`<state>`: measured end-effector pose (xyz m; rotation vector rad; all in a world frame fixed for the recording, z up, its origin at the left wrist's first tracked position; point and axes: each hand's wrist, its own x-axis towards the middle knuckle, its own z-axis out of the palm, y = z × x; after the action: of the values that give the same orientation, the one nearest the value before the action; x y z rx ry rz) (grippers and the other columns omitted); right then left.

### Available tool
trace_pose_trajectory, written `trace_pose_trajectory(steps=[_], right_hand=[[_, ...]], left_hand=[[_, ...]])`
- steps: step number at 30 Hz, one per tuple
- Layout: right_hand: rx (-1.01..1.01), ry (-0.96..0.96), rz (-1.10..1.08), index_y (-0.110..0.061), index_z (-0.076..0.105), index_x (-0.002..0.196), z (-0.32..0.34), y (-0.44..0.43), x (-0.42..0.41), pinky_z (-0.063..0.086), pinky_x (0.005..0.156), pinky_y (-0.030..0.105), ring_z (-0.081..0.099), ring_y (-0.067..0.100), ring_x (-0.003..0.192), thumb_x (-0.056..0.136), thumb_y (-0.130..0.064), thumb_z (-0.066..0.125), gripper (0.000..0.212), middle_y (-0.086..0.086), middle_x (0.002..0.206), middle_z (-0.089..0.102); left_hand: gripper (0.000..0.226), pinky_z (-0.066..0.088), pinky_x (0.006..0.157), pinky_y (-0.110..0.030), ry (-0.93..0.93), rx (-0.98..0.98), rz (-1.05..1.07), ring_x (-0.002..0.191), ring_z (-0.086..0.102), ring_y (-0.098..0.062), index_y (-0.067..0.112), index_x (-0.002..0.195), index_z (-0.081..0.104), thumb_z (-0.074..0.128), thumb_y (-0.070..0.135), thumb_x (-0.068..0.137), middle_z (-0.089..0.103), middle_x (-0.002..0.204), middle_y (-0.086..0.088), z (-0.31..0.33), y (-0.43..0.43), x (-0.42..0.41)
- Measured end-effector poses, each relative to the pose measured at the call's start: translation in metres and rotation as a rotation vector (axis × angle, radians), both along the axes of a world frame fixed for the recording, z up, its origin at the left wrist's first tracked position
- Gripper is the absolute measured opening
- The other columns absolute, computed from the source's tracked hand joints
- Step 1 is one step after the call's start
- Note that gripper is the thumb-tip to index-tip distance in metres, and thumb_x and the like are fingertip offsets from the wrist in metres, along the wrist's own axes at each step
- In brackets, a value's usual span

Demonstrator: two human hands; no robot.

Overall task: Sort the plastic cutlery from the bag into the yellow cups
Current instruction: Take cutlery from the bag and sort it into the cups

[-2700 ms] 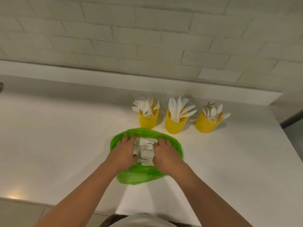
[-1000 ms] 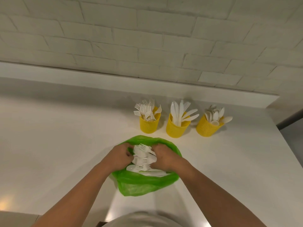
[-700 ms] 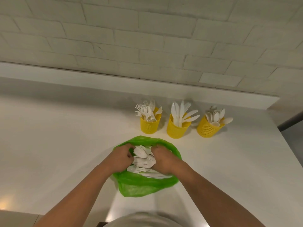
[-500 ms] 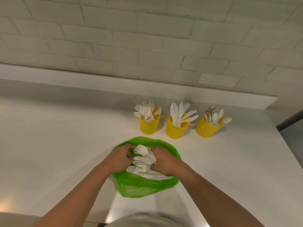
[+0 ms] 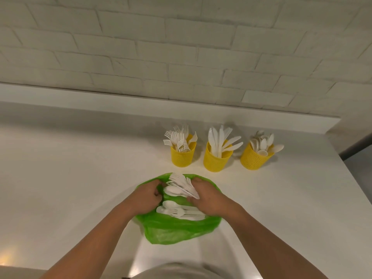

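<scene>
A green plastic bag [image 5: 173, 230] lies open on the white counter in front of me. My right hand [image 5: 207, 196] grips a bundle of white plastic cutlery [image 5: 182, 187], mostly forks, lifted a little above the bag. My left hand [image 5: 146, 195] is curled on the bag's left rim. More white cutlery [image 5: 177, 210] lies loose inside the bag. Behind stand three yellow cups: the left cup [image 5: 182, 157] holds forks, the middle cup [image 5: 216, 160] holds knives, the right cup [image 5: 253, 159] holds spoons.
The white counter [image 5: 70, 178] runs wide to the left and ends at a right edge [image 5: 350, 182]. A low white ledge and a white brick wall [image 5: 181, 47] close off the back.
My right hand has gathered a bundle of cutlery and raised it from the pile. My left hand stays on the bag's rim. The cups have not moved.
</scene>
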<state>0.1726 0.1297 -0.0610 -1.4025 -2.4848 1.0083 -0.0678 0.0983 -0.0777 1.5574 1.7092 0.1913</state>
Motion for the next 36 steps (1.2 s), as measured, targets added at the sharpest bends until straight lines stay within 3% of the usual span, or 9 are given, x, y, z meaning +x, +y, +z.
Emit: trace_pose_trajectory(steps=[6, 11, 16, 18, 21, 24, 26, 30, 36], right_hand=[[0.096, 0.060, -0.112, -0.019, 0.053, 0.102, 0.012, -0.001, 0.010, 0.048, 0.077, 0.035, 0.062, 0.022, 0.090, 0.099, -0.029, 0.062, 0.013, 0.002, 0.099, 0.066], [-0.102, 0.290, -0.314, -0.023, 0.058, 0.125, 0.027, 0.003, 0.016, 0.048, 0.090, 0.029, 0.063, 0.012, 0.103, 0.095, -0.027, 0.069, 0.032, -0.008, 0.113, 0.069], [-0.297, 0.654, -0.394, -0.013, 0.067, 0.107, 0.052, 0.001, 0.011, 0.053, 0.069, 0.021, 0.068, 0.012, 0.066, 0.099, -0.011, 0.063, 0.009, -0.004, 0.070, 0.071], [-0.392, 0.826, -0.407, -0.004, 0.064, 0.106, 0.056, 0.001, 0.005, 0.051, 0.063, 0.025, 0.060, 0.017, 0.061, 0.100, -0.006, 0.061, 0.007, 0.003, 0.069, 0.064], [-0.571, 1.014, -0.361, -0.001, 0.060, 0.109, 0.060, -0.001, -0.008, 0.046, 0.058, 0.030, 0.052, 0.019, 0.059, 0.099, 0.000, 0.062, 0.011, 0.011, 0.074, 0.053], [-0.619, 0.994, -0.282, -0.002, 0.062, 0.101, 0.062, -0.005, -0.022, 0.044, 0.056, 0.032, 0.049, 0.021, 0.057, 0.088, 0.004, 0.068, 0.015, 0.017, 0.079, 0.051], [-0.611, 0.956, -0.262, -0.004, 0.062, 0.094, 0.065, -0.007, -0.031, 0.043, 0.054, 0.031, 0.048, 0.021, 0.056, 0.085, 0.005, 0.067, 0.014, 0.017, 0.077, 0.051], [-0.706, 0.938, -0.300, -0.005, 0.061, 0.087, 0.074, -0.005, -0.036, 0.046, 0.050, 0.028, 0.052, 0.019, 0.051, 0.089, 0.011, 0.065, 0.016, 0.008, 0.065, 0.058], [-0.840, 0.926, -0.303, 0.000, 0.061, 0.093, 0.082, -0.004, -0.030, 0.058, 0.061, 0.035, 0.069, 0.028, 0.061, 0.091, 0.012, 0.059, 0.012, 0.018, 0.067, 0.063]], left_hand=[[0.043, 0.056, 0.079, -0.036, 0.009, -0.020, -0.015, 0.090, 0.071, -0.020, 0.027, 0.136, 0.054, 0.053, 0.016, 0.095, 0.075, 0.097, -0.001, 0.000, 0.001, 0.000], [0.045, 0.056, 0.083, -0.033, 0.025, -0.023, -0.024, 0.092, 0.070, -0.016, 0.027, 0.140, 0.052, 0.053, 0.017, 0.096, 0.074, 0.100, 0.002, 0.003, 0.000, 0.001], [0.044, 0.055, 0.074, -0.027, 0.024, 0.015, -0.062, 0.084, 0.070, -0.010, 0.028, 0.142, 0.052, 0.056, 0.023, 0.099, 0.074, 0.100, 0.006, 0.032, 0.000, 0.004], [0.031, 0.056, 0.079, -0.028, -0.059, 0.156, 0.010, 0.085, 0.069, -0.007, 0.036, 0.132, 0.059, 0.056, 0.033, 0.101, 0.073, 0.100, 0.010, 0.053, 0.002, 0.011], [0.023, 0.059, 0.088, -0.038, -0.498, 0.329, 0.298, 0.094, 0.072, -0.013, 0.050, 0.114, 0.062, 0.046, 0.057, 0.100, 0.075, 0.101, 0.012, 0.093, 0.006, 0.029], [0.038, 0.054, 0.096, -0.029, -0.763, 0.373, 0.294, 0.110, 0.067, -0.001, 0.050, 0.132, 0.057, 0.054, 0.061, 0.095, 0.068, 0.123, 0.014, 0.123, 0.017, 0.046], [0.037, 0.052, 0.100, -0.028, -0.720, 0.416, 0.213, 0.112, 0.065, 0.003, 0.046, 0.132, 0.060, 0.063, 0.049, 0.095, 0.069, 0.126, 0.015, 0.136, 0.027, 0.055], [0.014, 0.058, 0.090, -0.041, -0.590, 0.479, 0.236, 0.095, 0.074, -0.011, 0.034, 0.105, 0.077, 0.074, 0.028, 0.092, 0.078, 0.102, 0.010, 0.141, 0.042, 0.064], [0.014, 0.055, 0.095, -0.041, -0.471, 0.494, 0.101, 0.096, 0.072, -0.007, 0.029, 0.098, 0.078, 0.066, 0.023, 0.094, 0.078, 0.099, 0.013, 0.135, 0.044, 0.074]])
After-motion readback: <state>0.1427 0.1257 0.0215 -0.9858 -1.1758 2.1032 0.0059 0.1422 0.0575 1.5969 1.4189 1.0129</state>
